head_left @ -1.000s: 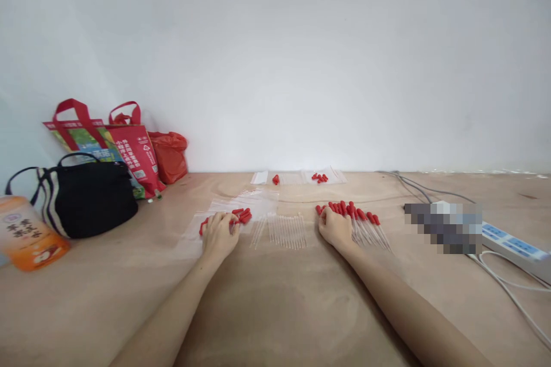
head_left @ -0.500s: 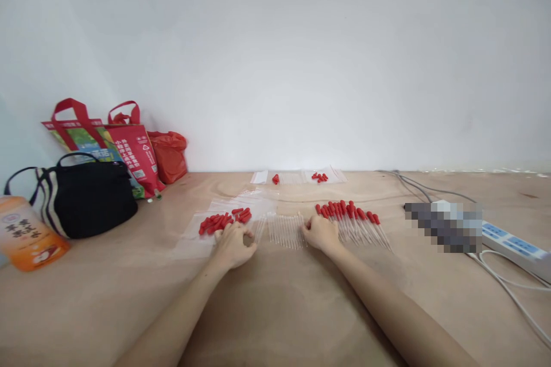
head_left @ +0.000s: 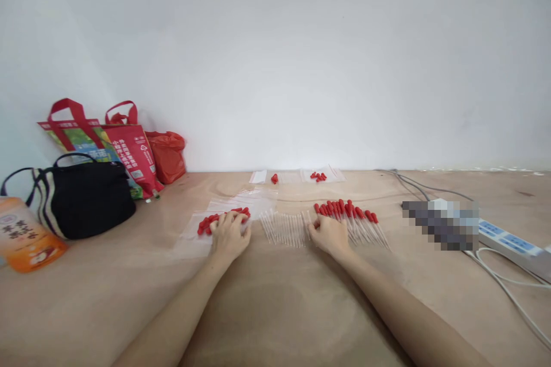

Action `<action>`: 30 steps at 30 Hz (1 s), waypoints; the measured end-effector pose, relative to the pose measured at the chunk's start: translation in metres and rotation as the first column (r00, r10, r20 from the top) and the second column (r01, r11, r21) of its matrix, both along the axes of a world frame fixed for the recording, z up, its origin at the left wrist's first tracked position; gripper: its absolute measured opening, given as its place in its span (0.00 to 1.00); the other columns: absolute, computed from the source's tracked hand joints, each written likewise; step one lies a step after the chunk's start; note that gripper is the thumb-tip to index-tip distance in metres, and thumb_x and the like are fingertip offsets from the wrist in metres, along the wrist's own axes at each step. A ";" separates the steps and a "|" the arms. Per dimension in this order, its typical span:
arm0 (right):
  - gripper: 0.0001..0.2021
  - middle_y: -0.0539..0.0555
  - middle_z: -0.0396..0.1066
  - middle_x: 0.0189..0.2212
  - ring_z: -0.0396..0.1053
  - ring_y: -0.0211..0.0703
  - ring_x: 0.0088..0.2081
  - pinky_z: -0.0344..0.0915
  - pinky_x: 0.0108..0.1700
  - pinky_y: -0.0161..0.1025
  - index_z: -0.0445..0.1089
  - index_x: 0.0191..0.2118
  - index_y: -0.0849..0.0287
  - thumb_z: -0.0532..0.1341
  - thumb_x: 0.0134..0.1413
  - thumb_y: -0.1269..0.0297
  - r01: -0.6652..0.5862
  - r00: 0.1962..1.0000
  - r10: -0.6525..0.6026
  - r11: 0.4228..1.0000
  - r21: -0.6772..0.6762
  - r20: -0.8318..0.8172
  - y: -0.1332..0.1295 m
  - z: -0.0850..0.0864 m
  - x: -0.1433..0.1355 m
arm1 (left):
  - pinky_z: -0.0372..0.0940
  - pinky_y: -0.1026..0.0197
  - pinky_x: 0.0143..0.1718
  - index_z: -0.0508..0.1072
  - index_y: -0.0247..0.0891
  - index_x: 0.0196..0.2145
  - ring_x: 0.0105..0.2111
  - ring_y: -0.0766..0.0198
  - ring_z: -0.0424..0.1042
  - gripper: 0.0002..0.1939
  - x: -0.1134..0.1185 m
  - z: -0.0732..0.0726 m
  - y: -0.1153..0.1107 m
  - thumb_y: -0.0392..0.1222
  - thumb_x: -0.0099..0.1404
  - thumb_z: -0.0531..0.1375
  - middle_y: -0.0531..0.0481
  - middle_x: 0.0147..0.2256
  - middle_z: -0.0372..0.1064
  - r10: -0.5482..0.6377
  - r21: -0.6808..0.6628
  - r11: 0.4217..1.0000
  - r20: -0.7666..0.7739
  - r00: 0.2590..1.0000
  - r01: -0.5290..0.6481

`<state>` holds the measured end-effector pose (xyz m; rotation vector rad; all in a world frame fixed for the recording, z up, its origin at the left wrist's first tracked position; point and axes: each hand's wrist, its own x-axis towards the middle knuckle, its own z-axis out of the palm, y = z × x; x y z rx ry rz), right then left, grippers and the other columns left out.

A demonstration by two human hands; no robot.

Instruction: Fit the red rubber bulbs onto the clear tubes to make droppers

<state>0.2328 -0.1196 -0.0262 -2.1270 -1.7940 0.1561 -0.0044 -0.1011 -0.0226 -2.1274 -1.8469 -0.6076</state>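
Observation:
My left hand reaches over a pile of red rubber dropper bulbs. Its fingers curve down onto them with the thumb held apart, and the fingertips are partly hidden among the bulbs. In my right hand, thumb and fingers pinch a thin clear dropper tube at the right end of a row. That row of clear tubes lies side by side between my hands. Just right of my right hand, several droppers with red bulbs fitted on their tubes lie fanned out, some partly covered by the hand.
Under the bulb pile lie clear plastic bags. Near the wall, another bag holds more red bulbs. A black bag, shopping bags and an orange package stand left. A power strip with cables is at right.
My left hand has moved up and slightly left, further over the red bulbs, uncovering tubes beside it. My right hand has shifted slightly right, with the tube at its fingertips now tilted.

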 end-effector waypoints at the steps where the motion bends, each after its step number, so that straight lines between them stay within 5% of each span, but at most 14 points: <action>1: 0.13 0.55 0.73 0.27 0.68 0.46 0.32 0.49 0.41 0.43 0.69 0.26 0.59 0.50 0.49 0.60 -0.007 1.000 0.008 0.999 0.038 -0.007 -0.004 -0.001 0.004 | 0.50 0.53 0.38 0.70 0.41 0.36 0.41 0.53 0.60 0.11 -0.004 0.000 0.004 0.42 0.55 0.53 0.45 0.40 0.65 0.041 0.021 0.999 -0.013 0.999 -0.040; 11: 0.10 0.49 0.70 0.22 0.67 0.42 0.28 0.48 0.36 0.39 0.64 0.24 0.58 0.51 0.50 0.60 -0.114 0.993 0.112 0.958 0.265 0.022 -0.031 -0.025 0.035 | 0.49 0.51 0.42 0.71 0.40 0.30 0.41 0.54 0.61 0.08 -0.008 -0.003 0.019 0.41 0.57 0.52 0.45 0.36 0.66 0.066 0.045 0.997 -0.027 0.997 -0.065; 15: 0.09 0.51 0.69 0.22 0.66 0.42 0.26 0.50 0.34 0.39 0.60 0.27 0.59 0.48 0.54 0.63 -0.162 0.984 0.179 0.922 0.352 -0.016 -0.026 -0.031 0.038 | 0.53 0.51 0.42 0.69 0.38 0.30 0.41 0.53 0.62 0.07 0.002 -0.001 0.009 0.39 0.58 0.52 0.44 0.36 0.67 -0.070 0.120 0.991 0.123 0.990 0.055; 19: 0.09 0.52 0.68 0.23 0.65 0.40 0.25 0.53 0.31 0.37 0.59 0.30 0.60 0.46 0.56 0.64 -0.283 0.922 0.362 0.872 0.399 -0.136 -0.024 -0.031 0.035 | 0.61 0.59 0.35 0.64 0.36 0.30 0.33 0.62 0.66 0.07 0.023 -0.005 -0.011 0.40 0.60 0.49 0.48 0.30 0.66 -0.365 0.095 0.925 0.477 0.799 0.367; 24: 0.09 0.54 0.70 0.30 0.65 0.40 0.29 0.55 0.35 0.38 0.62 0.37 0.59 0.48 0.56 0.65 -0.422 0.839 0.522 0.803 0.421 -0.155 -0.034 -0.027 0.024 | 0.64 0.63 0.29 0.63 0.36 0.31 0.28 0.65 0.69 0.06 0.045 -0.021 -0.030 0.41 0.60 0.51 0.51 0.28 0.66 -0.387 -0.019 0.813 0.728 0.565 0.582; 30: 0.08 0.52 0.69 0.27 0.65 0.39 0.29 0.52 0.36 0.39 0.62 0.38 0.59 0.48 0.56 0.67 -0.514 0.780 0.609 0.756 0.404 -0.147 -0.040 -0.029 0.013 | 0.65 0.63 0.31 0.62 0.36 0.32 0.30 0.65 0.70 0.06 0.049 -0.027 -0.032 0.42 0.60 0.51 0.51 0.28 0.67 -0.338 -0.057 0.759 0.817 0.468 0.648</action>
